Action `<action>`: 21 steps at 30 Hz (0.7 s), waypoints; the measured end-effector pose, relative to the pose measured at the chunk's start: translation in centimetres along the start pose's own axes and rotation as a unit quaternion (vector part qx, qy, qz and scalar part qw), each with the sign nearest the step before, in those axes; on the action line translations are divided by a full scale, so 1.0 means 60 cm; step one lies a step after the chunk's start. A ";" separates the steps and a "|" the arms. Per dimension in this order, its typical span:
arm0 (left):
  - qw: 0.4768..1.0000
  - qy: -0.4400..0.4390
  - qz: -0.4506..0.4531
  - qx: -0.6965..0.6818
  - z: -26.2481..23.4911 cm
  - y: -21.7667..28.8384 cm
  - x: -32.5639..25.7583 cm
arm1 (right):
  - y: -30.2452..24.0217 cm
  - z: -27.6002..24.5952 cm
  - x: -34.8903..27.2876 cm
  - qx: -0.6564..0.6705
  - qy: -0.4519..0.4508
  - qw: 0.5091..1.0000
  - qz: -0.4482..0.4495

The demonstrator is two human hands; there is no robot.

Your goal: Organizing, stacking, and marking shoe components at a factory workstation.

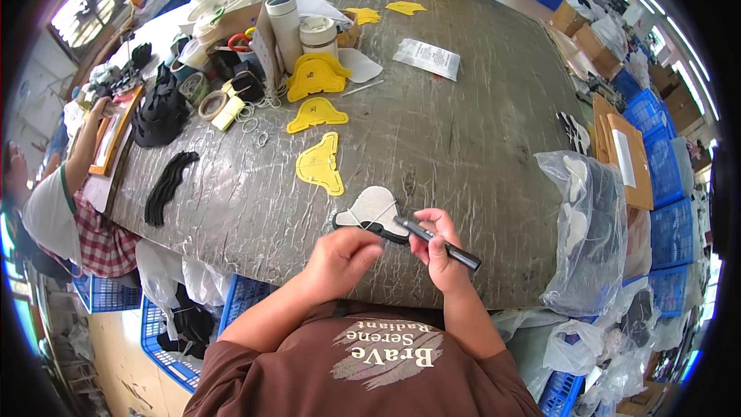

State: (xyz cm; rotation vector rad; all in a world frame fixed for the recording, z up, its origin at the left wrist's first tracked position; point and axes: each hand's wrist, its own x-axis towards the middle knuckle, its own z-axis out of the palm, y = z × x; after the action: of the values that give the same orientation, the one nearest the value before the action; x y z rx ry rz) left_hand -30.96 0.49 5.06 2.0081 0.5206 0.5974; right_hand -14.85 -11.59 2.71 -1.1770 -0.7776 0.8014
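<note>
Close to the near edge of the desk (pixel 478 147), the right grip (pixel 438 251) pinched a black pen (pixel 465 258), whose left end reached the right side of a bundle (pixel 372 204). The left grip (pixel 340 259) was curled just beside the bundle's near side; whether it pinched anything could not be told. The bundle, pale on top and dark underneath, lay near the middle of that edge, with a thin band (pixel 381 214) crossing it. Careful handling seemed to call for the left grip to press the layers flat and for the pen to stay clear of the band; a heavy push could have slid the stack. Whether the pen was capped was too small to tell. Farther out lay a yellow pattern (pixel 318 164), then black strips (pixel 170 188) by the left edge and a clear bag (pixel 575 262) at the right edge.
</note>
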 end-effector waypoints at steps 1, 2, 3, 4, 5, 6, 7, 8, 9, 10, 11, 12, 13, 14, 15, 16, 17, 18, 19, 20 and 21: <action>1.000 0.004 -0.017 0.001 -0.008 -0.010 0.003 | 0.003 0.001 -0.001 -0.001 -0.003 1.000 0.002; 0.999 0.007 -0.035 0.002 -0.014 -0.019 0.005 | 0.008 0.001 -0.005 0.030 -0.029 0.999 0.018; 0.999 0.009 -0.036 0.000 -0.016 -0.022 0.008 | 0.012 0.001 -0.008 0.062 -0.055 0.996 0.035; 1.000 0.012 0.009 -0.003 -0.017 -0.024 0.009 | 0.016 0.003 -0.009 0.061 -0.057 0.996 0.038; 0.998 0.015 0.054 -0.005 -0.018 -0.024 0.011 | 0.019 0.004 -0.011 0.099 -0.054 0.993 0.039; 0.998 0.016 0.052 -0.007 -0.018 -0.019 0.015 | 0.020 0.005 -0.012 0.137 -0.049 0.989 0.040; 0.992 0.006 0.115 0.058 -0.019 -0.008 0.021 | 0.022 0.008 -0.012 0.148 -0.038 0.987 0.047; 0.977 -0.003 0.176 0.123 -0.016 -0.001 0.026 | 0.024 0.011 -0.013 0.148 -0.038 0.987 0.049; 0.968 -0.004 0.202 0.149 -0.010 -0.005 0.027 | 0.025 0.015 -0.015 0.153 -0.024 0.985 0.073; 0.968 -0.004 0.201 0.147 -0.006 -0.009 0.027 | 0.024 0.017 -0.015 0.158 -0.010 0.983 0.096; 0.959 -0.036 0.215 0.180 -0.003 -0.014 0.027 | 0.021 0.019 -0.016 0.157 -0.009 0.983 0.098; 0.948 -0.068 0.228 0.213 0.001 -0.020 0.026 | 0.016 0.021 -0.016 0.135 -0.013 0.985 0.103; 0.948 -0.075 0.227 0.211 0.005 -0.025 0.025 | 0.013 0.021 -0.017 0.113 -0.015 0.987 0.109; 0.948 -0.076 0.226 0.209 0.007 -0.027 0.024 | 0.010 0.020 -0.018 0.112 -0.014 0.987 0.111; 0.952 -0.085 0.222 0.194 0.008 -0.030 0.022 | 0.008 0.016 -0.017 0.105 -0.032 0.987 0.118; 0.954 -0.095 0.220 0.178 0.010 -0.032 0.022 | 0.007 0.012 -0.017 0.098 -0.047 0.986 0.123; 0.954 -0.098 0.222 0.175 0.010 -0.033 0.020 | 0.009 0.012 -0.016 0.097 -0.043 0.987 0.123; 0.960 -0.122 0.190 0.167 0.008 -0.032 0.018 | 0.012 0.014 -0.015 0.096 -0.050 0.986 0.126; 0.963 -0.147 0.159 0.158 0.006 -0.031 0.016 | 0.014 0.014 -0.015 0.095 -0.057 0.985 0.130; 0.963 -0.149 0.162 0.155 0.002 -0.031 0.016 | 0.013 0.012 -0.015 0.093 -0.053 0.986 0.130; 0.965 -0.176 0.135 0.142 -0.003 -0.031 0.016 | 0.012 0.011 -0.014 0.096 -0.069 0.984 0.137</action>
State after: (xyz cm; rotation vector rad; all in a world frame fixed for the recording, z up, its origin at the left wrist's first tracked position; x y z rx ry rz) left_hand -30.51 2.00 3.71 2.4168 0.1190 0.3245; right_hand -15.91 -11.88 2.03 -1.0751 -0.6424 1.1707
